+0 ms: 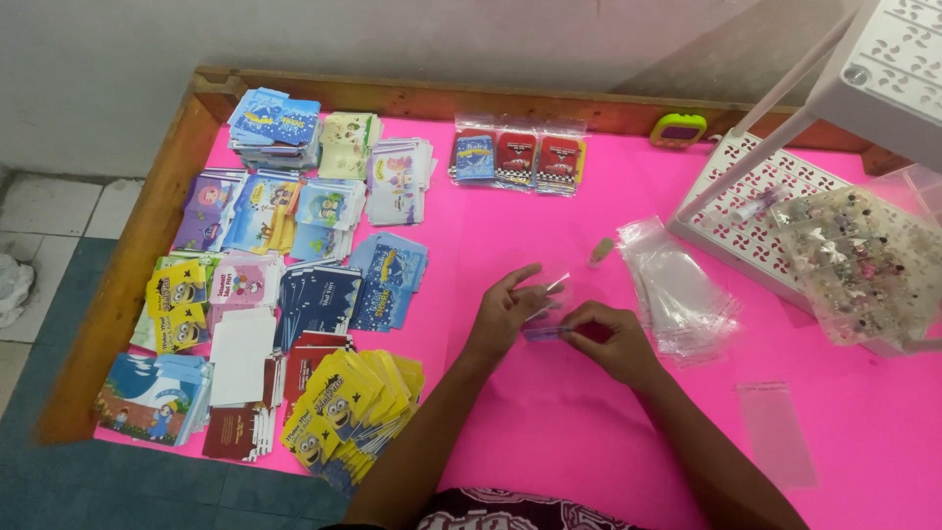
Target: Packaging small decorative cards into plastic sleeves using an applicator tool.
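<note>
My left hand (507, 312) and my right hand (610, 339) meet over the middle of the pink table (549, 412). Between them is a small clear plastic sleeve (551, 291) with a small blue item (543, 334) at its lower end. My left fingers pinch the sleeve's edge. My right fingers close around the blue item. Both forearms come in from the bottom of the view.
Many stacks of colourful printed cards (294, 294) cover the table's left side. Three bagged card packs (518, 157) lie at the back. A pile of clear sleeves (679, 285) lies right of my hands, one loose sleeve (777, 432) nearer. A white perforated rack (756, 211) and a bag of small trinkets (863, 265) stand at right.
</note>
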